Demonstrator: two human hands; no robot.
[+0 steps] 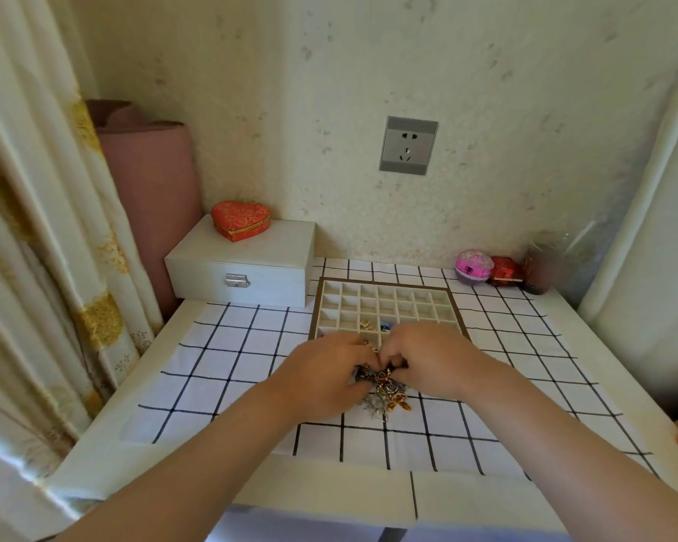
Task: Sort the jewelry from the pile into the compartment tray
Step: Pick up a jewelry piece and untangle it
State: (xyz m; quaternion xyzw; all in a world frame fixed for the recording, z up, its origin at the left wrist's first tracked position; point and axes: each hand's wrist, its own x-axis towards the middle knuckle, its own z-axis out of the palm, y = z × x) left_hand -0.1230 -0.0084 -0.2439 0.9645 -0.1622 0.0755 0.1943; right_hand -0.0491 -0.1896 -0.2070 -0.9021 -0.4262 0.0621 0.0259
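Presently, status of sort: early stage, by judgement. Item one, jewelry pile (386, 397): a tangled heap of gold, silver and reddish pieces on the checked cloth (231, 346), just in front of the tray and partly covered by both hands; it looks substantial, so most of the stock appears unsorted. Item two, compartment tray (386, 305): brown-rimmed grid of small pale cells, lying flat beyond the pile. Most visible cells in the far and middle rows show only their lining. Two filled cells can be made out in a nearer row: a gold piece (366, 325) and, in a cell to its right, a blue piece (386, 327). The nearest rows are hidden behind the hands, so their contents cannot be told. Item three, left hand (325, 371): fingers curled down into the top of the pile, thumb tucked against its left side, gripping among the pieces. Item four, right hand (439, 359): fingers likewise curled and pinching into the heap, close against the left hand. Which single piece either hand holds cannot be told; they seem to be teasing something free. Outstanding: nearly the whole pile, piece by piece, into many vacant cells. Tangles look likely to slow the work.
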